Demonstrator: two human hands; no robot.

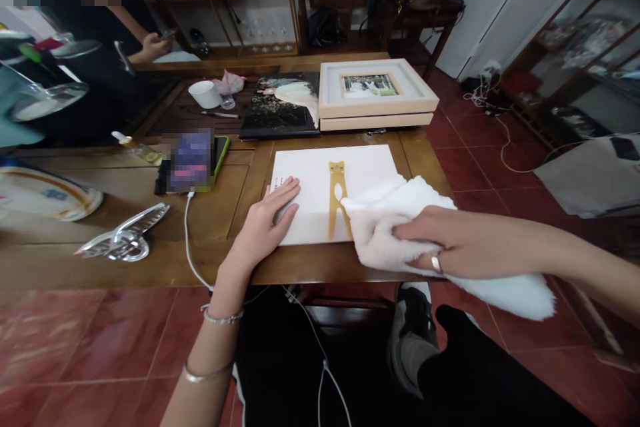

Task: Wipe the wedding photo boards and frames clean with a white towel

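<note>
A flat white board (305,167) with a golden cat-shaped figure (334,180) on its face lies near the table's front edge. My left hand (265,224) rests on the board's left side, fingers stretched out flat and holding nothing. Bunched in my right hand (445,240) is a fluffy white cloth (385,214), which covers the board's right part and the golden figure's lower right. One end of the cloth hangs past the table edge. My right fingertips are partly buried in its folds.
Behind the board are a dark photo panel (280,107) and stacked wooden picture frames (380,90). To the left lie a phone (193,160) on a white cable, a hair claw clip (127,234), a dropper bottle (140,149) and a white cup (205,94). Another person's hand (155,46) shows at the back left.
</note>
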